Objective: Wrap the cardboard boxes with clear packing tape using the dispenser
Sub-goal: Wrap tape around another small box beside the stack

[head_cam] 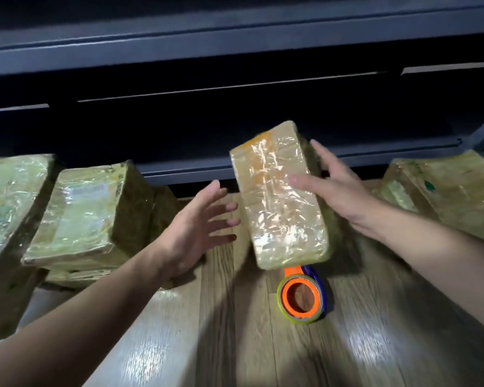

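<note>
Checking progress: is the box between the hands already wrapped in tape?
Wrapped: the box has glossy, wrinkled clear tape across its whole visible face. The right hand pinches it.

Head view, apparently close, facing down at floor (235,344)

The scene is dim, lit from near the camera. Hard glare patches sit on the glossy floor (157,356) and on the tape-wrapped box (280,196). The shelf (235,121) behind is nearly black. Dark arm shadows cross the floor. The left hand (196,230), the right hand (338,188) and the box are motion-blurred. The shelf's lines slant at the edges.
</note>
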Tool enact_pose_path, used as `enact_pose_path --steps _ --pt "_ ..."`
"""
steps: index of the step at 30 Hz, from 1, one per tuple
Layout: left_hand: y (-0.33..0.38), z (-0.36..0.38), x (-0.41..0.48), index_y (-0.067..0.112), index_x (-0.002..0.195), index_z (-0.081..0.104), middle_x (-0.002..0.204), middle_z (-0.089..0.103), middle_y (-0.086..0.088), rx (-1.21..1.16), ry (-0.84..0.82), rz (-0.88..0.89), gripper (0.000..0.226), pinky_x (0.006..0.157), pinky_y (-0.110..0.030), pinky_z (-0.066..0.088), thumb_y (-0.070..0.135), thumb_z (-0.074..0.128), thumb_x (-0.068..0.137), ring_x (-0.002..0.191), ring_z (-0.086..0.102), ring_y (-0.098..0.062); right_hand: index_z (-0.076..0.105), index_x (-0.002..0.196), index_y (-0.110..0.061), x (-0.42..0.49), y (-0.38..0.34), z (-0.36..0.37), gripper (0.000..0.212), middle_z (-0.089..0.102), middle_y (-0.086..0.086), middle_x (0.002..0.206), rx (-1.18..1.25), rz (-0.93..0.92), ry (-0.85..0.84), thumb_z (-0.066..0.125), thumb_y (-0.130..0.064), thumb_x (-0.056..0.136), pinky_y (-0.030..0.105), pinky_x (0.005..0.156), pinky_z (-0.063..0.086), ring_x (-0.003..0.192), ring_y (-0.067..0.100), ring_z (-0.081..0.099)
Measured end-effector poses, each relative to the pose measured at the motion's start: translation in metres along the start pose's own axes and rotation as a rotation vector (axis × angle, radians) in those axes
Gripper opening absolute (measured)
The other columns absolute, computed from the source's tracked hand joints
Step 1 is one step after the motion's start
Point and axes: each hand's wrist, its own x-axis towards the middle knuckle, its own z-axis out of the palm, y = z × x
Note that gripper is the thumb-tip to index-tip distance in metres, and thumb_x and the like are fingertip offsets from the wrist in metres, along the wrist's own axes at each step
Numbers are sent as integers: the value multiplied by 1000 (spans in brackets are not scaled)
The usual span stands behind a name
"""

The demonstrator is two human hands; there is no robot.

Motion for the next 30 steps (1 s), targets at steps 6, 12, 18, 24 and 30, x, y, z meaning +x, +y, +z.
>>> enact_pose_path --steps 6,12,18,24,30 --pt "1 -9 -2 18 129 70 122 72 -9 -274 -230 55 58 92 -44 57 58 42 98 111 71 -27 49 145 -32 -4 10 58 131 62 -2 141 375 69 -237 82 -86 31 52 118 31 133 20 54" --pt "-13 -32 0 15 136 64 127 69 -13 -303 -303 153 73 97 -53 54 60 79 80 114 67 -33 61 137 -31 4 14 77 104 68 9 131 508 186 -418 72 -88 51 57 110 41 123 30 64" --pt "-17 -29 10 23 141 58 131 71 -7 -147 120 184 84 105 -57 53 58 89 71 119 70 -30 71 124 -29 15 10 95 65 74 3 120 407 305 -255 50 -78 86 53 108 44 114 25 69" --pt "-29 -20 31 49 116 59 113 72 12 345 517 317 64 94 -46 58 84 77 66 111 69 -16 19 158 -43 21 15 126 137 52 -11 144 172 286 -142 77 -89 42 44 104 45 129 19 53" --pt "-23 -24 24 17 132 70 105 75 13 221 522 416 38 96 -36 59 28 75 96 96 70 6 72 121 -22 41 24 115 62 75 10 115 399 473 -90 81 -61 73 57 100 51 105 35 72"
